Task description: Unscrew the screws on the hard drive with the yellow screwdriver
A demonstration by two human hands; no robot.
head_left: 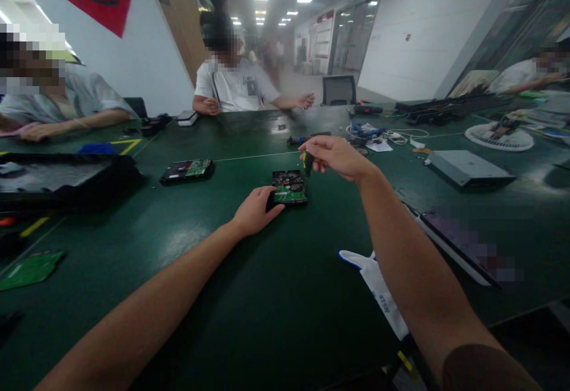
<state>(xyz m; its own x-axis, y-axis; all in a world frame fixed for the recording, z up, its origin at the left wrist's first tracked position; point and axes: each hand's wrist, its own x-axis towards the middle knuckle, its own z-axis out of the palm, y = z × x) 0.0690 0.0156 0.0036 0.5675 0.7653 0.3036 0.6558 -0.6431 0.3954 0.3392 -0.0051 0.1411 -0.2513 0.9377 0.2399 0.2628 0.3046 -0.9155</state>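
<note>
A hard drive [289, 189] lies on the dark green table with its green circuit board facing up. My left hand [256, 210] grips its left side, the thumb along the near edge and the fingers over the board's left edge. My right hand [337, 156] pinches a screwdriver with a yellow and dark handle [308, 164], held nearly upright by the drive's right edge. Its tip is too small to make out, so I cannot tell whether it touches the drive. Another hard drive [187, 171] rests farther left, apart from both hands.
A black casing [66, 180] stands at left. Behind my right hand lie a red-and-blue tool [296, 140] and tangled cables [401, 136]. At right are a grey metal box [469, 168], a tablet-like device [458, 242] and a white glove [380, 296]. A person [240, 82] sits across the table.
</note>
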